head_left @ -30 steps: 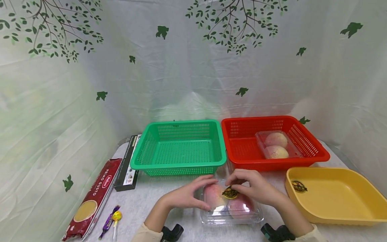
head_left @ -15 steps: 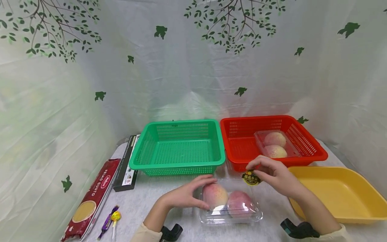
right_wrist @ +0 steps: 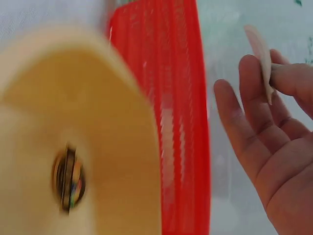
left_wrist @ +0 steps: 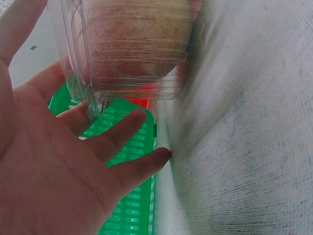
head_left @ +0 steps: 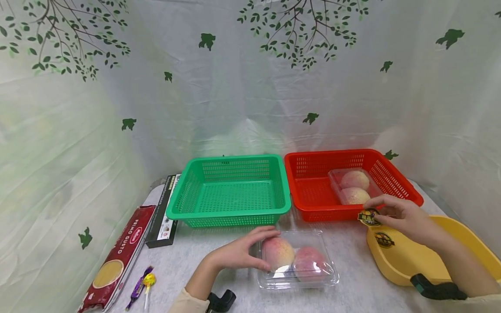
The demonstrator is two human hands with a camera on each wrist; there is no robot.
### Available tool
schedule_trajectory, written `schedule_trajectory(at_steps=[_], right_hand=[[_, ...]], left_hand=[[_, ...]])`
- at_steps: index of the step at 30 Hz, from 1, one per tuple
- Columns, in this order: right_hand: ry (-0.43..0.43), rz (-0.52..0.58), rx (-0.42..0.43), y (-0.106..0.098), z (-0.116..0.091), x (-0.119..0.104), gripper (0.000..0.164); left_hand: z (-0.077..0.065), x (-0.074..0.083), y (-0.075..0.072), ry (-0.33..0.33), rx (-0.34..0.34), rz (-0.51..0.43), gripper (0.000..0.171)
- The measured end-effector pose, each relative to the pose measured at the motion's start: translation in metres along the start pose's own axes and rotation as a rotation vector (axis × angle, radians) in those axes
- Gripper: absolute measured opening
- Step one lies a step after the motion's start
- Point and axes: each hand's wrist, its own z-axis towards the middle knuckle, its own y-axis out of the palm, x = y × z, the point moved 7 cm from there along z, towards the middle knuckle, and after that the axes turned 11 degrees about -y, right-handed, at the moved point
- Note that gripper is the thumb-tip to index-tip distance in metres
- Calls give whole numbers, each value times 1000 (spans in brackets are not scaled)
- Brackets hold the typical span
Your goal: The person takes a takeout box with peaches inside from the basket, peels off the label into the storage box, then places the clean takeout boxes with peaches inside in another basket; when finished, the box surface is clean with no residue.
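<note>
In the head view, my left hand (head_left: 244,252) holds the left end of a clear plastic fruit box (head_left: 326,265), thumb on the near side and fingers on the far side. Two peaches (head_left: 278,254) lie inside it. The left wrist view has the box (left_wrist: 129,90) up close, with the ring and little fingers (left_wrist: 139,169) stretched out below it. My right hand (head_left: 407,219) pinches a black and gold sticker (head_left: 369,217) over the left end of a yellow tray (head_left: 385,265). Edge-on, that sticker (right_wrist: 261,61) shows its pale back in the right wrist view. Another sticker (head_left: 384,239) is on the tray.
Behind stand a green basket (head_left: 231,216) and a red basket (head_left: 325,215); the red one contains a second box of peaches (head_left: 355,187). On the left lie a red packet (head_left: 119,256), a black box (head_left: 164,217), a purple-wrapped candy (head_left: 138,288) and a yellow lollipop (head_left: 148,280).
My right hand has lifted the sticker off the fruit box lid and carried it right, to above the yellow tray. My left hand stays at the box.
</note>
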Motion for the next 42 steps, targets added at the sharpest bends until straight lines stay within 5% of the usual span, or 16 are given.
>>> schedule_trajectory(at_steps=[13, 18, 23, 30, 42], right_hand=[[201, 25, -282, -18, -41, 64, 32], [207, 19, -341, -19, -50, 80, 32], [316, -23, -411, -17, -60, 97, 34], [331, 22, -422, -10, -67, 109, 35], [331, -134, -380, -10, -68, 110, 41]], left_hand=[[0, 0, 0, 3, -7, -13, 79], [0, 0, 0, 7, -9, -15, 80], [0, 0, 1, 4, -10, -17, 80], [0, -1, 1, 0, 0, -7, 80], [1, -2, 1, 0, 0, -7, 80]])
